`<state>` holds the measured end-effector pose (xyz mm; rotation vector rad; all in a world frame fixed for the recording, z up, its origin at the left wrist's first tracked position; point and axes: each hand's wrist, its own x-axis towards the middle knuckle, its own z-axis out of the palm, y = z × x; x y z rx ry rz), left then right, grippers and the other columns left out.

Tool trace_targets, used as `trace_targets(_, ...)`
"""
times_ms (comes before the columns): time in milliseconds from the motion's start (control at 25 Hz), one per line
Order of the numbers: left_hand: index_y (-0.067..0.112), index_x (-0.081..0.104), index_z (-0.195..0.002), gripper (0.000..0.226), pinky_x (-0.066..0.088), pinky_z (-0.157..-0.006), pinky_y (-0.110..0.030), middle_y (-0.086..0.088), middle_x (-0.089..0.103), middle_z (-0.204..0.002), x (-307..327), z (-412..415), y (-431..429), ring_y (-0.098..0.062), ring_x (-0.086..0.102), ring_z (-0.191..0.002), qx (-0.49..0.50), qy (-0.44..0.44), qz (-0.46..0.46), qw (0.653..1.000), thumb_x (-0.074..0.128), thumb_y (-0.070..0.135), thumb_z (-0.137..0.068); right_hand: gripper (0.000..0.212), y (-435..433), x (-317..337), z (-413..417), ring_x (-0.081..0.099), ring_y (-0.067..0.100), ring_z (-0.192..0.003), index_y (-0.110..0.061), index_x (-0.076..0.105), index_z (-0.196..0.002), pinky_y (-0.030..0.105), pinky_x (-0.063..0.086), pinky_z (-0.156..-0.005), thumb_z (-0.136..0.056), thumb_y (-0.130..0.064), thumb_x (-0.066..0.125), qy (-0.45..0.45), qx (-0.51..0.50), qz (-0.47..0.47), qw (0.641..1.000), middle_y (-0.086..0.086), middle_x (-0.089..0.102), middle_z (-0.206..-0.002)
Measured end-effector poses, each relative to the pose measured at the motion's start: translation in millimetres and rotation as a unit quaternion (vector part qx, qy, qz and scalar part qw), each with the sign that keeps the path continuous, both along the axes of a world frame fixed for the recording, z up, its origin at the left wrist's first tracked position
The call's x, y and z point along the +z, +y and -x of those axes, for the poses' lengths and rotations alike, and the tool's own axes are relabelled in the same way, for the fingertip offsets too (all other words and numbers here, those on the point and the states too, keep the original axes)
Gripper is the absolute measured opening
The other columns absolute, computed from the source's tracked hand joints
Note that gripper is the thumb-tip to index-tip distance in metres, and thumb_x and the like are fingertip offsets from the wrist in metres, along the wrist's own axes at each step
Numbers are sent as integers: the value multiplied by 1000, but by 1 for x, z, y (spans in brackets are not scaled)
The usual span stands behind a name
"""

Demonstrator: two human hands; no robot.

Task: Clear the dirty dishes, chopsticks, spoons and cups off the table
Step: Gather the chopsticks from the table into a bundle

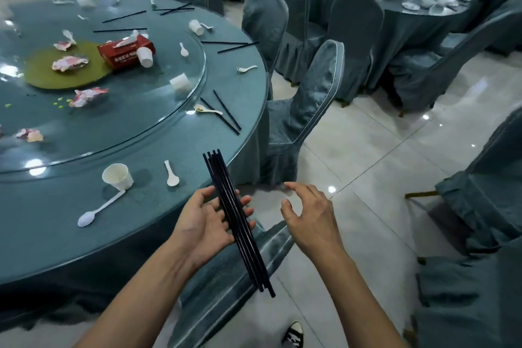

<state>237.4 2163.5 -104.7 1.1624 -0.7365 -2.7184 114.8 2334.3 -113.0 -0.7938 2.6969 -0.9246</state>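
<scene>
Round teal counter [70, 234] carries a paper cup [118, 176] and spoons. At its edge, the left hand [203, 223] cradles a chopstick bundle [238, 220] on loose fingers [248, 201]; the right hand [308, 215] hovers empty, relaxed. The sticks look light, stiff and slippery: best gripped mid-length.

Head camera looks steeply down across table [42, 234].
</scene>
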Motion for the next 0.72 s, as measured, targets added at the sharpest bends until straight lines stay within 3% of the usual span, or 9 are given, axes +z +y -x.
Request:
trace_targets(360,1,60,-130,52,53,-93,-56,-21,70,-120,9,87,93,-37,64,-109,97,-3,5,995,45,39,-97,33,68,0,116,46,5,-112,-31,60,-131,38,45,-106,-98,-32,58,9,80,-1,997,-10,60,-131)
trace_targets(720,2,61,-130,53,53,-94,-56,-23,67,-129,-4,147,88,-37,65,-112,164,-12,11,986,44,41,-98,31,29,-15,195,55,12,-110,-28,63,-126,40,46,-103,-96,-31,59,14,171,-1,985,-10,64,-122)
